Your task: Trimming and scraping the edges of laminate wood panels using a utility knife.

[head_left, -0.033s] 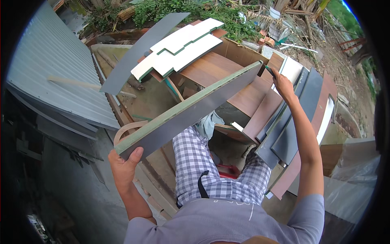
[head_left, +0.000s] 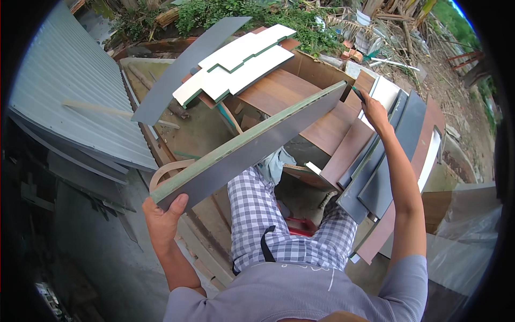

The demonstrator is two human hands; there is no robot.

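Observation:
My left hand (head_left: 163,217) grips the near left end of a long grey board (head_left: 257,145), its thumb on the grey face. The board's long edge is greenish and rough, and it slants up to the right across my lap. Close to its far right end, my right hand (head_left: 374,111) is closed around a small dark tool (head_left: 358,94) with a green part. The tool is slim and mostly covered by my fingers, so its kind is unclear. A pale blue-grey cloth (head_left: 274,165) hangs by my knee, below the board.
Stepped white panels (head_left: 241,61) with green edges lie ahead beside a curved-looking grey strip (head_left: 188,70). Brown wood-grain boards (head_left: 281,88) sit beyond the held board. Dark grey panels (head_left: 394,155) are stacked at right. Corrugated metal sheeting (head_left: 80,91) rises at left. A red object (head_left: 303,226) shows between my legs.

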